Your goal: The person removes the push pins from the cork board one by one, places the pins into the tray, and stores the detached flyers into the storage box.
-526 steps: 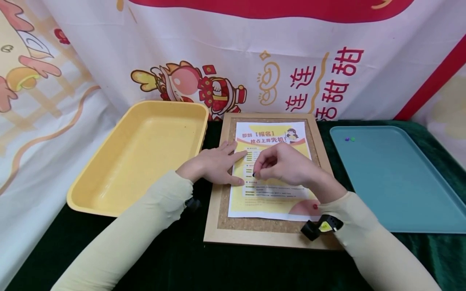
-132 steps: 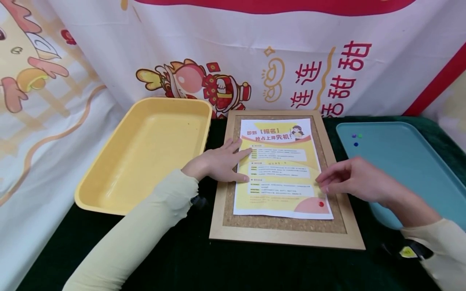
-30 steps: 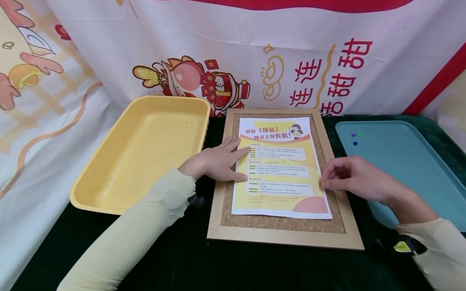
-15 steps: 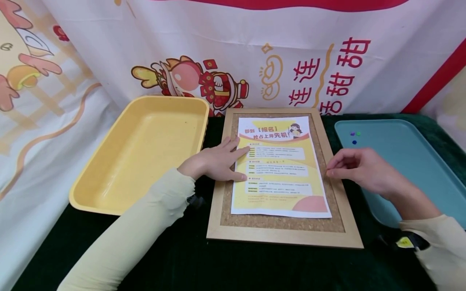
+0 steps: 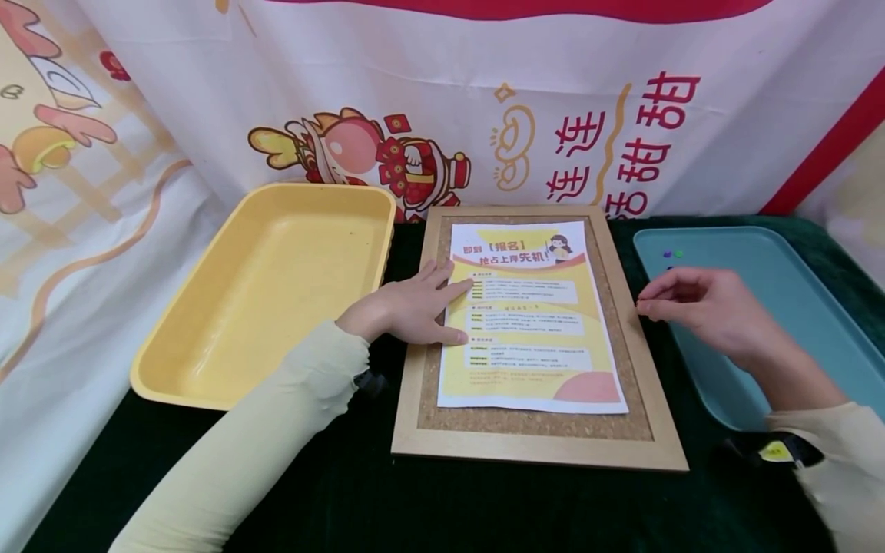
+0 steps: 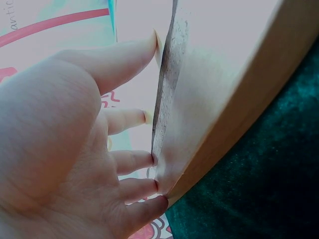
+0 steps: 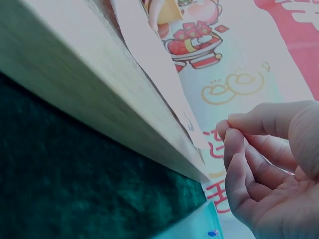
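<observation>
My left hand [image 5: 415,307] lies flat with spread fingers on the left edge of a yellow printed poster [image 5: 532,384]. The poster lies on a wood-framed cork board [image 5: 532,425]. Beyond the board's right frame, over the near left edge of a blue tray [image 5: 754,330], my right hand [image 5: 719,315] pinches thumb and forefinger together. The red push pin it took off the poster is hidden between the fingertips. On the tray's far left corner sit a purple push pin [image 5: 667,254] and a green push pin [image 5: 679,253]; a blue one is mostly behind the right hand.
A deep yellow tray [image 5: 276,292] stands left of the board, beside the left forearm. Dark green cloth [image 5: 442,507] covers the table. A white printed curtain [image 5: 429,61] hangs close behind the trays and board.
The red push pin seen 4.4 seconds ago on the poster's lower right is gone from there. Since then my right hand has moved right and away, off the board toward the tray. The left hand stays put.
</observation>
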A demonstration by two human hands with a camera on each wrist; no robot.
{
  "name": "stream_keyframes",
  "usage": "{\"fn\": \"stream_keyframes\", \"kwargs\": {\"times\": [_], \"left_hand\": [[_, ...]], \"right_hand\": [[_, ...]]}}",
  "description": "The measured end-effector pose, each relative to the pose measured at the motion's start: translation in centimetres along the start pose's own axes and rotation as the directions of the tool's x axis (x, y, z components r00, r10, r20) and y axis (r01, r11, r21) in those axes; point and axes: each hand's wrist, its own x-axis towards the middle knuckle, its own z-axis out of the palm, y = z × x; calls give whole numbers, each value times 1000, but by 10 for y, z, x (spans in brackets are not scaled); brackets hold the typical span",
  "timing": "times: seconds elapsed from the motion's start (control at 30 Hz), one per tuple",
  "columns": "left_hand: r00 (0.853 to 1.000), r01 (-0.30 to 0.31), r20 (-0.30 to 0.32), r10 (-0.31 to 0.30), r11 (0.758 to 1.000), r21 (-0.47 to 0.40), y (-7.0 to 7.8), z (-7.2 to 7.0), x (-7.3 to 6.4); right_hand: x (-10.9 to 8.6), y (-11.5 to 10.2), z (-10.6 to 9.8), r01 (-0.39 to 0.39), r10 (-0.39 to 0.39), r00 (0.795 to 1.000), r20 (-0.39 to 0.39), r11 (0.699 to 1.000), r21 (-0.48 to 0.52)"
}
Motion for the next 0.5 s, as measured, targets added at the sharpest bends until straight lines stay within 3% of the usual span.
{"fn": "stream_keyframes", "kwargs": {"times": [0.5], "left_hand": [[1000, -10, -2, 10, 1000, -3, 0, 0, -1]], "right_hand": [[6, 19, -18, -76, 81, 989, -122, 996, 43]]}}
